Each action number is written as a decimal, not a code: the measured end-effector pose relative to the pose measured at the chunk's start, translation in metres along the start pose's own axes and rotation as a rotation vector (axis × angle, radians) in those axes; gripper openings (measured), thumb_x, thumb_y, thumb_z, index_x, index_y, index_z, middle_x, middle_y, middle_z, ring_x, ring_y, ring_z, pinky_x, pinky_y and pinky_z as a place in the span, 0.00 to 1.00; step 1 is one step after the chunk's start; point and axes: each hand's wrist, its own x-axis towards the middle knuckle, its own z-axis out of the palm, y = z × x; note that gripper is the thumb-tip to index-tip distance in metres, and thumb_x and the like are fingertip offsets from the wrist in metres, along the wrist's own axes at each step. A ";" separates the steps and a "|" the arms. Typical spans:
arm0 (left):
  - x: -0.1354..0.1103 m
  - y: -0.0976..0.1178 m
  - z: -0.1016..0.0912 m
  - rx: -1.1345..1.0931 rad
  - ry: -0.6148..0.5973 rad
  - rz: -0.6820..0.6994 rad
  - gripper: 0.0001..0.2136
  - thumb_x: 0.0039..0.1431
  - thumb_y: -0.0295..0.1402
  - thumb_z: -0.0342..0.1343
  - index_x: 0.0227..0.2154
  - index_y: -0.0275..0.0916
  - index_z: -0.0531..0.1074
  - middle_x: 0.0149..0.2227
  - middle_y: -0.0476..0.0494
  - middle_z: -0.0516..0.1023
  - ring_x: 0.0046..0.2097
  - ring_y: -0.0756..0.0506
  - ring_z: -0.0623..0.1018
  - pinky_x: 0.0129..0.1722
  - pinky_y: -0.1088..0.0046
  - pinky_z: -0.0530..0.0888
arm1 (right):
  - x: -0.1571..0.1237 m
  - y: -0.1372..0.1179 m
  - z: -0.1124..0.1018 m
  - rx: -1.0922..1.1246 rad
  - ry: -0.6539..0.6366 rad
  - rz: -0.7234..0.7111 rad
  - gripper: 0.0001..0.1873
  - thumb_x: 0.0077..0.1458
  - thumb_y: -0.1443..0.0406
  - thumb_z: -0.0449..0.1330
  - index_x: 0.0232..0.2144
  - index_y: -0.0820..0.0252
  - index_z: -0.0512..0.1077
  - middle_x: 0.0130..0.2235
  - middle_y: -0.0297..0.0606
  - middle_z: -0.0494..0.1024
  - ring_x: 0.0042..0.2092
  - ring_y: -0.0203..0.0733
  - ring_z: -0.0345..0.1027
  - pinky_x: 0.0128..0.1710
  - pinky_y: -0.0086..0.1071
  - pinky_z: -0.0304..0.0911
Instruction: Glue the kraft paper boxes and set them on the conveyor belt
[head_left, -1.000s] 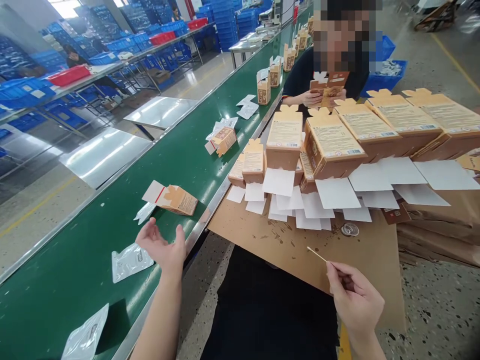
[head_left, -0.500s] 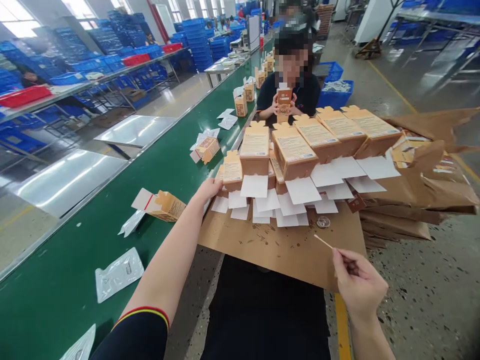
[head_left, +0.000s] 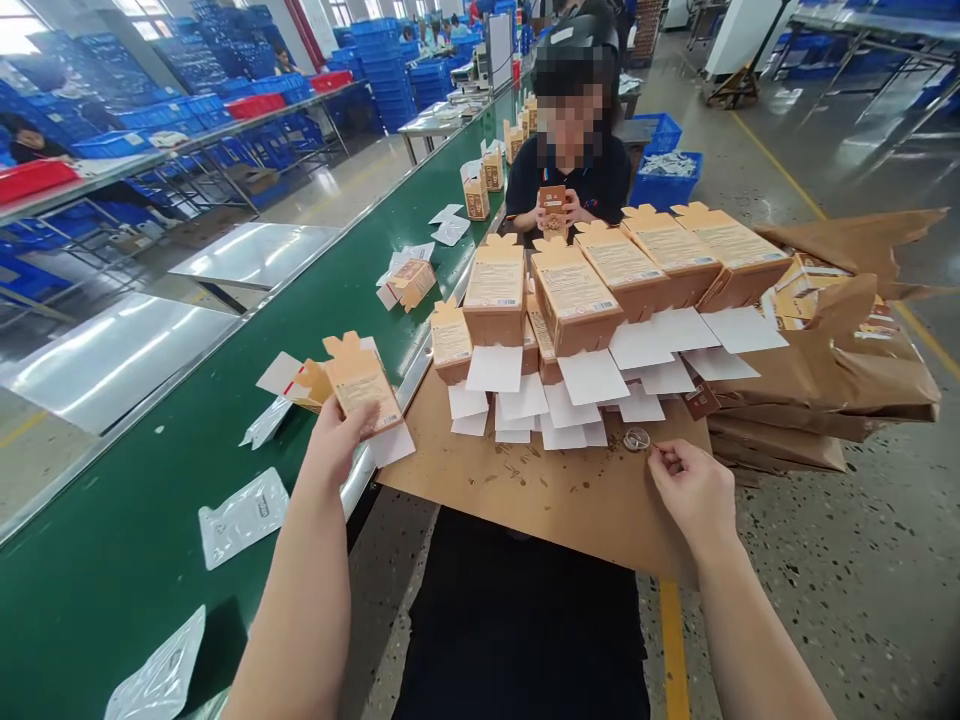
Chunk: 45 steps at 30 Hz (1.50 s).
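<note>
My left hand (head_left: 334,442) grips a small brown carton (head_left: 363,385) by its lower part, over the edge of the green conveyor belt (head_left: 315,530). The carton's top flap is up and a white flap hangs below. Behind it, another open carton (head_left: 306,384) lies on the belt, partly hidden. My right hand (head_left: 694,495) pinches a cotton swab (head_left: 655,448), mostly covered by the fingers. Its tip reaches the small clear round dish (head_left: 637,439); I cannot tell whether they touch. Several cartons (head_left: 576,300) lie stacked beyond, white flaps towards me.
A brown cardboard sheet (head_left: 517,500) with dark smudges lies under the stack. Silver pouches (head_left: 244,517) and more cartons sit along the belt. A co-worker (head_left: 566,160) opposite holds a carton. Torn brown wrapping paper (head_left: 832,370) is piled at the right.
My left hand has lifted a carton from the left end of the stack and carried it left over the belt edge. My right hand has moved the swab up to the dish.
</note>
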 end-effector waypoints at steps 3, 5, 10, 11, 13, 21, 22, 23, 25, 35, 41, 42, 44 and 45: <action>-0.044 -0.010 0.009 -0.187 -0.006 0.149 0.41 0.43 0.48 0.84 0.62 0.44 0.79 0.65 0.34 0.87 0.64 0.28 0.87 0.62 0.47 0.86 | 0.000 0.001 0.000 -0.002 0.013 0.024 0.26 0.66 0.42 0.62 0.27 0.53 0.79 0.24 0.40 0.81 0.26 0.46 0.73 0.30 0.37 0.69; -0.076 -0.022 0.025 -0.270 -0.062 0.140 0.42 0.42 0.50 0.86 0.61 0.44 0.80 0.64 0.34 0.88 0.63 0.27 0.87 0.64 0.45 0.86 | -0.007 0.001 -0.003 0.004 0.080 0.064 0.24 0.65 0.44 0.64 0.29 0.54 0.81 0.25 0.40 0.82 0.26 0.45 0.74 0.31 0.37 0.71; -0.132 -0.065 0.076 -0.319 -0.187 -0.072 0.41 0.40 0.53 0.88 0.55 0.38 0.84 0.57 0.28 0.91 0.60 0.22 0.89 0.65 0.38 0.85 | -0.046 -0.015 -0.006 0.189 0.196 0.087 0.20 0.66 0.48 0.71 0.32 0.56 0.86 0.26 0.38 0.83 0.25 0.42 0.74 0.28 0.35 0.73; -0.136 -0.073 0.084 -0.311 -0.184 -0.087 0.42 0.41 0.53 0.88 0.56 0.37 0.83 0.56 0.27 0.91 0.60 0.22 0.89 0.65 0.38 0.85 | -0.056 -0.021 -0.004 0.247 0.169 0.073 0.19 0.67 0.49 0.72 0.32 0.56 0.86 0.26 0.38 0.83 0.24 0.42 0.73 0.26 0.34 0.73; -0.138 -0.084 0.094 -0.281 -0.168 -0.082 0.43 0.42 0.54 0.87 0.58 0.38 0.81 0.56 0.28 0.90 0.61 0.23 0.89 0.64 0.39 0.85 | -0.075 -0.037 0.003 0.345 0.073 0.038 0.16 0.69 0.52 0.72 0.34 0.56 0.87 0.27 0.38 0.84 0.24 0.41 0.74 0.25 0.33 0.73; -0.123 -0.084 0.101 -0.086 -0.155 0.000 0.38 0.43 0.48 0.87 0.53 0.44 0.73 0.55 0.35 0.88 0.58 0.29 0.90 0.59 0.45 0.87 | -0.103 -0.086 0.059 0.498 -0.185 -0.072 0.12 0.71 0.62 0.67 0.32 0.53 0.84 0.26 0.32 0.81 0.24 0.37 0.72 0.26 0.28 0.72; -0.123 -0.083 0.102 -0.068 -0.159 -0.008 0.38 0.43 0.48 0.87 0.52 0.44 0.73 0.54 0.35 0.88 0.57 0.29 0.90 0.59 0.45 0.87 | -0.103 -0.088 0.064 0.504 -0.201 -0.079 0.12 0.71 0.63 0.66 0.32 0.53 0.83 0.26 0.32 0.80 0.24 0.36 0.72 0.26 0.28 0.71; -0.123 -0.082 0.102 -0.054 -0.168 -0.018 0.38 0.43 0.49 0.87 0.52 0.43 0.74 0.54 0.34 0.89 0.56 0.29 0.90 0.58 0.44 0.87 | -0.103 -0.088 0.068 0.506 -0.212 -0.083 0.13 0.71 0.63 0.65 0.32 0.53 0.83 0.26 0.31 0.80 0.23 0.36 0.71 0.26 0.28 0.71; -0.123 -0.082 0.104 -0.043 -0.189 -0.029 0.38 0.43 0.50 0.86 0.52 0.43 0.74 0.54 0.32 0.89 0.56 0.28 0.90 0.58 0.44 0.86 | -0.103 -0.088 0.073 0.504 -0.224 -0.086 0.13 0.70 0.63 0.65 0.31 0.53 0.82 0.25 0.31 0.78 0.23 0.36 0.70 0.25 0.27 0.70; -0.150 -0.091 0.118 -0.002 -0.130 0.125 0.41 0.44 0.46 0.86 0.58 0.45 0.72 0.57 0.31 0.86 0.61 0.26 0.87 0.62 0.43 0.84 | -0.101 -0.071 0.046 0.494 -0.130 0.041 0.14 0.70 0.57 0.69 0.31 0.54 0.85 0.26 0.35 0.82 0.25 0.39 0.74 0.27 0.30 0.74; -0.169 -0.099 0.127 0.224 -0.099 0.116 0.38 0.45 0.46 0.84 0.54 0.48 0.69 0.51 0.38 0.86 0.55 0.26 0.89 0.49 0.48 0.86 | -0.110 -0.062 0.020 0.491 -0.104 0.118 0.19 0.71 0.52 0.70 0.29 0.55 0.84 0.25 0.35 0.82 0.23 0.38 0.73 0.24 0.30 0.73; -0.169 -0.100 0.129 0.237 -0.097 0.111 0.36 0.45 0.46 0.84 0.53 0.48 0.70 0.50 0.38 0.87 0.53 0.26 0.89 0.47 0.50 0.86 | -0.112 -0.061 0.016 0.494 -0.110 0.110 0.19 0.71 0.52 0.70 0.29 0.55 0.84 0.25 0.35 0.82 0.23 0.38 0.73 0.24 0.29 0.73; -0.168 -0.102 0.133 0.240 -0.095 0.105 0.34 0.46 0.46 0.83 0.51 0.48 0.70 0.49 0.38 0.87 0.53 0.27 0.90 0.45 0.52 0.86 | -0.115 -0.059 0.010 0.497 -0.126 0.087 0.19 0.72 0.53 0.70 0.30 0.54 0.84 0.26 0.36 0.82 0.24 0.38 0.73 0.24 0.29 0.72; -0.168 -0.102 0.135 0.238 -0.096 0.106 0.34 0.46 0.45 0.83 0.51 0.48 0.70 0.49 0.38 0.87 0.53 0.27 0.90 0.45 0.53 0.87 | -0.116 -0.059 0.008 0.497 -0.133 0.077 0.18 0.72 0.54 0.70 0.30 0.54 0.85 0.26 0.36 0.83 0.24 0.39 0.74 0.25 0.29 0.72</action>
